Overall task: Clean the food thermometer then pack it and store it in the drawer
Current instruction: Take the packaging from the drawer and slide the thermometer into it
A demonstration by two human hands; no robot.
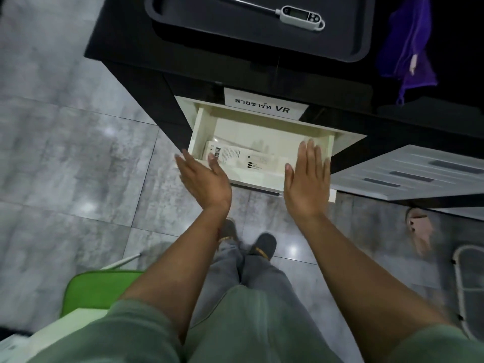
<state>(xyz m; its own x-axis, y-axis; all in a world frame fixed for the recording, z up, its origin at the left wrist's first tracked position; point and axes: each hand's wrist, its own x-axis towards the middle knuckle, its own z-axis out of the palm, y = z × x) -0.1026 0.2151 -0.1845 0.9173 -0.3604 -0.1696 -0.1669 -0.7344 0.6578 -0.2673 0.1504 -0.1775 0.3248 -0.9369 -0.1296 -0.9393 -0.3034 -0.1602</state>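
A white food thermometer (296, 15) with a long metal probe lies on a dark tray (340, 45) on the black counter at the top. Below it a white drawer (262, 116) stands pulled out, with a white printed package (243, 159) lying flat inside. My left hand (203, 179) hovers open at the drawer's front left corner, fingers spread, palm turned inward. My right hand (307, 182) is flat and open over the drawer's front right edge. Neither hand holds anything.
A purple cloth (408, 45) hangs on the counter at the right. A label reading VR (264, 106) sits above the drawer. A grey slotted panel (408, 174) juts out at the right. A green chair (99, 289) stands at lower left, a sandal (419, 229) on the tiled floor.
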